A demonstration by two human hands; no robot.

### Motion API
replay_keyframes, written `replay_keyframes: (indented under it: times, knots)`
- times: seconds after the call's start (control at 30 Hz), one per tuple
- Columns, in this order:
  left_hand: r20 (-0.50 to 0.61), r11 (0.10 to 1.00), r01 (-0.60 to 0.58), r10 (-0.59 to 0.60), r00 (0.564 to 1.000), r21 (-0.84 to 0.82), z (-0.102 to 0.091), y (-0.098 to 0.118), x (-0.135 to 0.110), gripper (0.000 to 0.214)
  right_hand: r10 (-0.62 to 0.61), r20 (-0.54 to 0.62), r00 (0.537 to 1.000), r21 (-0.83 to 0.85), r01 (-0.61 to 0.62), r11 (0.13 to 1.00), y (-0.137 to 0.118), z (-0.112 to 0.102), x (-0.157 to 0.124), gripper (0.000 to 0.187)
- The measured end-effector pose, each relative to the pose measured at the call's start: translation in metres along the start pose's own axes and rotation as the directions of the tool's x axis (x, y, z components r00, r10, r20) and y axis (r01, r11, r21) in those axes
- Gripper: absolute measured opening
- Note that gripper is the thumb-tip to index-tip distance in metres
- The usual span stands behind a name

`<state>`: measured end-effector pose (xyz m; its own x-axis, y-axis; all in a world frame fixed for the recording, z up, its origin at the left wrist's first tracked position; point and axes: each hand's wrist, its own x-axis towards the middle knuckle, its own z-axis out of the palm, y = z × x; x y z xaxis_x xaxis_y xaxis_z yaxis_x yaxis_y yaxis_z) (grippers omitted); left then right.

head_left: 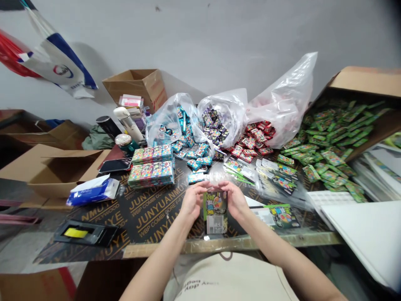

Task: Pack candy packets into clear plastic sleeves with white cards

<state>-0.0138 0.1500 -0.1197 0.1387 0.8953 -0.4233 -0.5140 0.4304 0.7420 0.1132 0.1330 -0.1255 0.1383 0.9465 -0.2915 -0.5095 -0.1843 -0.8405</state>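
Note:
Both my hands hold one clear plastic sleeve with a printed card (214, 211) upright above the near edge of the dark board table (147, 217). My left hand (191, 202) pinches its top left edge, fingers curled. My right hand (235, 200) grips the top right edge the same way. Just right of it lies another packed card (281, 216) flat on the table. Beyond my hands lie piles of small packets: blue ones (194, 155), purple ones (214, 129), red ones (253, 141) and green ones (326, 156).
Stacked colourful boxes (152, 166) stand left of centre, with a phone (115, 165) and a tissue pack (93, 191) beside them. An open carton (59, 169) sits at the left, a tape dispenser (85, 233) near the front left, white sheets (366, 230) at the right.

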Motion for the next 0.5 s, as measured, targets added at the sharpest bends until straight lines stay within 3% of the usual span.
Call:
replay_keyframes:
  times: [0.07, 0.1, 0.2, 0.27, 0.4, 0.5]
  knots:
    - [0.099, 0.969, -0.152, 0.135, 0.986, 0.195, -0.006, 0.011, -0.005, 0.021, -0.010, 0.071, 0.997, -0.027, 0.012, 1.000, -0.006, -0.005, 0.000, 0.011]
    - [0.161, 0.910, -0.272, 0.231, 0.960, 0.313, -0.009, 0.016, -0.008, 0.020, -0.064, 0.098, 0.993, -0.078, 0.071, 0.994, -0.009, -0.008, 0.000, 0.011]
    - [0.325, 0.633, -0.541, 0.434, 0.841, 0.554, -0.014, 0.025, -0.017, 0.011, -0.233, 0.195, 0.953, -0.287, 0.283, 0.915, -0.015, -0.016, -0.003, 0.015]
    - [0.358, 0.570, -0.561, 0.436, 0.826, 0.601, -0.017, 0.028, -0.018, 0.010, -0.262, 0.251, 0.932, -0.389, 0.345, 0.854, -0.018, -0.018, -0.006, 0.017]
    - [0.316, 0.719, -0.396, 0.253, 0.915, 0.571, -0.019, 0.038, -0.007, 0.020, -0.214, 0.306, 0.928, -0.475, 0.343, 0.810, -0.027, -0.014, -0.006, 0.021]
    - [0.341, 0.746, -0.353, 0.179, 0.923, 0.565, -0.017, 0.044, -0.002, 0.018, -0.181, 0.347, 0.920, -0.490, 0.342, 0.802, -0.034, -0.008, -0.004, 0.020]
